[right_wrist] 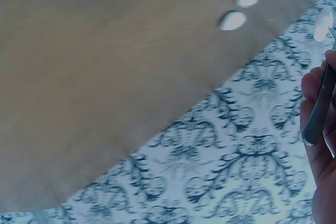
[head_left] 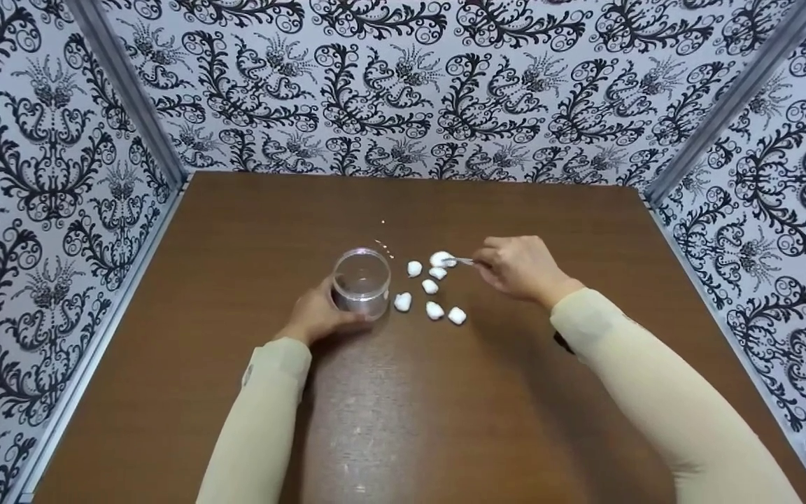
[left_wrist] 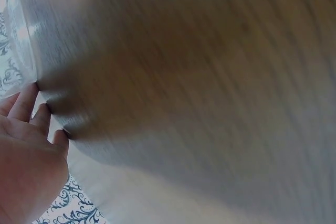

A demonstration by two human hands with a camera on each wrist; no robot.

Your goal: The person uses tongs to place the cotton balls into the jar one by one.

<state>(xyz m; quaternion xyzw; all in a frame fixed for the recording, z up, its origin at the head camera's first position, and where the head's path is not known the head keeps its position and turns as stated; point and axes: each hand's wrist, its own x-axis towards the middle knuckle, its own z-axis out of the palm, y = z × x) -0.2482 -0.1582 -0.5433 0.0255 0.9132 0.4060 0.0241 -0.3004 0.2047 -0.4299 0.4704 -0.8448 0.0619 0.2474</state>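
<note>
In the head view my left hand holds a clear round jar at its near left side, with the thumb along the front. The jar stands upright with its mouth up. The left wrist view shows fingers against the jar. My right hand grips a metal fork by its handle. The fork's tip is at a white cotton ball, the farthest of the group; the right wrist view shows a cotton ball at the tip, cut by the frame edge.
Several more cotton balls, among them a near one, lie on the brown table right of the jar. Small white bits lie behind the jar. Patterned walls stand around the table's back and sides.
</note>
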